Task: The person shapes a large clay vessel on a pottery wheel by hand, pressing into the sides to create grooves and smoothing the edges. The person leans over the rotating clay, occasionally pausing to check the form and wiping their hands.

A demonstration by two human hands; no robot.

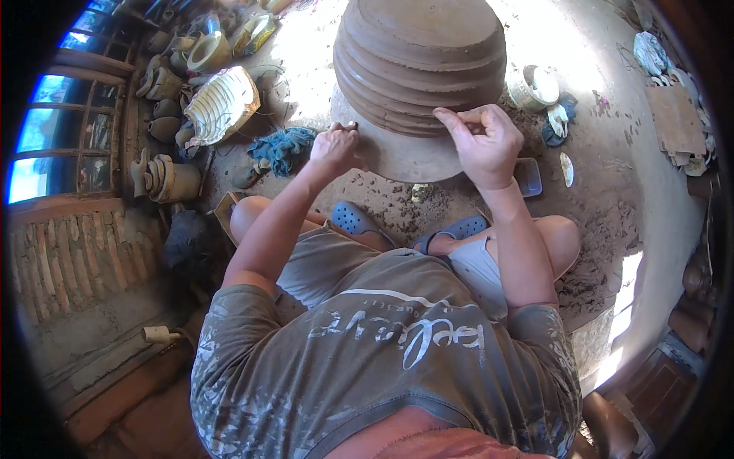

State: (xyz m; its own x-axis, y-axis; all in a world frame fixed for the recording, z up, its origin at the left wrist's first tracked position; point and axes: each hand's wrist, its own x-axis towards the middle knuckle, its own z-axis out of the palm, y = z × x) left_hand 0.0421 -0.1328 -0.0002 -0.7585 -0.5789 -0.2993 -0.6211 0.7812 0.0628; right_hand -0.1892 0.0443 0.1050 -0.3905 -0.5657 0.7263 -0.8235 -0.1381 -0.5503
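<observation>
A large brown clay pot [420, 73] with rounded ridges and a flat top stands on a round flat board [413, 159] in front of me. My right hand [489, 145] is beside the pot's lower right wall. Its thumb and fingertips are pinched together, and whatever may be between them is too small to make out. My left hand [336, 149] is at the board's left edge, its fingers curled with dark, clay-stained tips. Whether it holds anything is hidden.
A blue cloth [281, 148] lies left of the board, below a ribbed whitish piece [223, 105]. Several pots line the left wall. At right are a white tub [533, 88] and a clear plastic container [527, 177]. Clay crumbs litter the floor around my clogs [358, 219].
</observation>
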